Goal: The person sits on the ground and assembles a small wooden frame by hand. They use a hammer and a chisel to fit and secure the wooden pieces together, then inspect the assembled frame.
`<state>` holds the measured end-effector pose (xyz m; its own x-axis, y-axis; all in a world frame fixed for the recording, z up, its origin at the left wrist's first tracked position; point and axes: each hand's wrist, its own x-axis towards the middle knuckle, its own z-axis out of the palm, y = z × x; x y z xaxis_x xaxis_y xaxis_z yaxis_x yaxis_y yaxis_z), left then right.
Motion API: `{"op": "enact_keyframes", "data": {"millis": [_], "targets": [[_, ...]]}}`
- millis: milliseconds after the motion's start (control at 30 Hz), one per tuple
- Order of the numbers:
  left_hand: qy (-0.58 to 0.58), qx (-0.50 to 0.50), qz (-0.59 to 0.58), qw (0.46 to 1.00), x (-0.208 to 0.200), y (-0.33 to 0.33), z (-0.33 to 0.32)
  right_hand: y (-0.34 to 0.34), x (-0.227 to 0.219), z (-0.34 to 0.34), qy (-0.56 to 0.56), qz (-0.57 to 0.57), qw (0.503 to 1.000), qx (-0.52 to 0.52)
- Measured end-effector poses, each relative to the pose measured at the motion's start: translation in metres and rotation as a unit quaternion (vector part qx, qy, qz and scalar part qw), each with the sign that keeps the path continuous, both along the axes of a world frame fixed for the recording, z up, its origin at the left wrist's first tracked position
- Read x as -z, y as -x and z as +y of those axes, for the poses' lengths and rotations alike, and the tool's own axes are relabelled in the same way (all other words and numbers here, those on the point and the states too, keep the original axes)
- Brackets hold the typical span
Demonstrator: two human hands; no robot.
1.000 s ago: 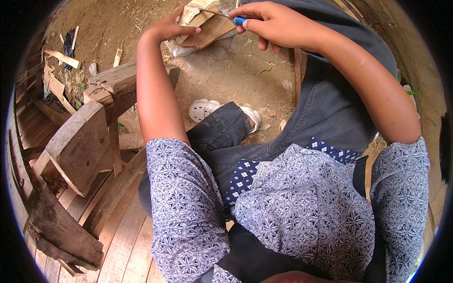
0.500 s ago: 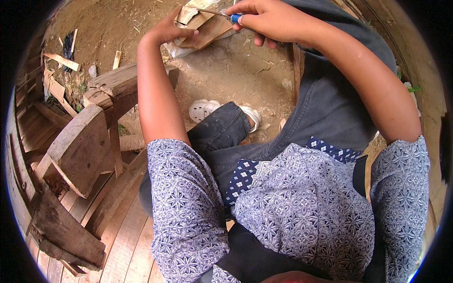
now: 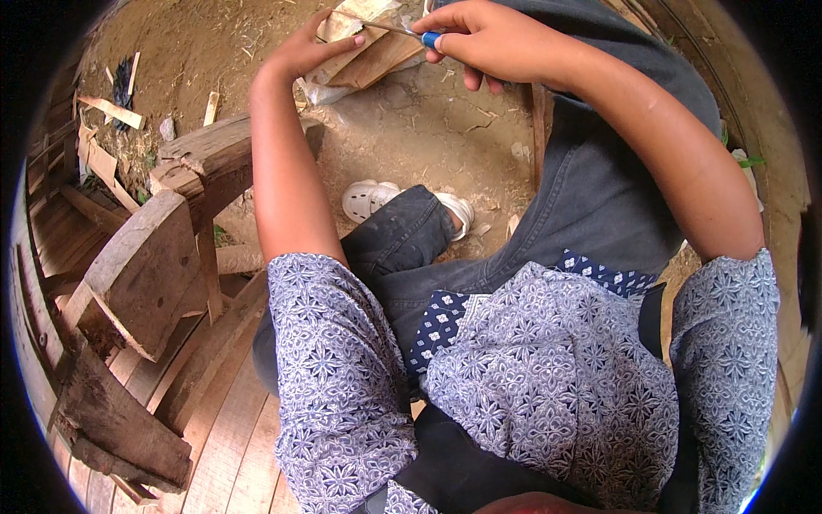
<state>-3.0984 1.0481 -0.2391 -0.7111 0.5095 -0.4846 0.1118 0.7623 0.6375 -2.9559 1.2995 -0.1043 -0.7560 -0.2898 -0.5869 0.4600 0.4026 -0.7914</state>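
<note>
My right hand [image 3: 501, 38] grips the blue handle of a screwdriver-like tool [image 3: 430, 39] near the top edge. From the handle, its thin metal shaft runs up and left toward the fingertips of my left hand [image 3: 300, 53]. That hand has its thumb stretched out and apart from its fingers, over flat wood pieces [image 3: 390, 60]. Whether the left fingertips touch the shaft's end cannot be made out. Beneath the wood lies a crumpled whitish sheet [image 3: 324, 92], on the ground. A pale, rough-edged piece [image 3: 364, 10] rests at the far side, partly cut off by the frame.
On the left stand heavy wooden beams [image 3: 205, 146] and a thick block [image 3: 145, 265] above a slatted plank floor [image 3: 231, 445]. Wood scraps [image 3: 111, 111] and a stone [image 3: 168, 128] lie on the dirt. My white shoe [image 3: 368, 199] is below the hands.
My left thumb has lifted up and away from the wood. The tool's handle has shifted slightly downward in my right hand, and its shaft slants more steeply.
</note>
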Motion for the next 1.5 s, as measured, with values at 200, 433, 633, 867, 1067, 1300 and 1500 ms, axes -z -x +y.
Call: {"op": "enact_keyframes", "data": {"millis": [200, 433, 633, 867, 1067, 1300, 1500], "targets": [[-0.012, 0.027, 0.047, 0.998, 0.0, -0.007, 0.002, -0.01, 0.026, 0.002, 0.003, 0.011, 1.0, 0.007], [0.029, -0.022, 0.105, 0.994, 0.002, -0.022, 0.007, -0.021, 0.051, 0.005, 0.001, 0.031, 0.999, 0.011], [-0.009, -0.056, 0.116, 0.992, -0.007, -0.029, -0.002, -0.024, 0.048, 0.007, 0.012, 0.052, 0.999, 0.004], [0.005, -0.046, 0.121, 0.992, 0.032, -0.029, -0.027, -0.03, 0.043, 0.01, 0.047, 0.031, 0.998, -0.016], [-0.013, -0.07, 0.094, 0.993, 0.031, -0.046, -0.023, -0.029, 0.061, 0.014, 0.067, 0.032, 0.997, -0.016], [0.0, -0.115, 0.068, 0.991, 0.014, -0.06, -0.021, -0.024, 0.062, 0.013, 0.082, 0.038, 0.996, -0.026], [-0.123, -0.274, -0.043, 0.953, 0.007, -0.083, -0.031, -0.02, 0.043, 0.022, 0.162, 0.095, 0.982, 0.027]]}}
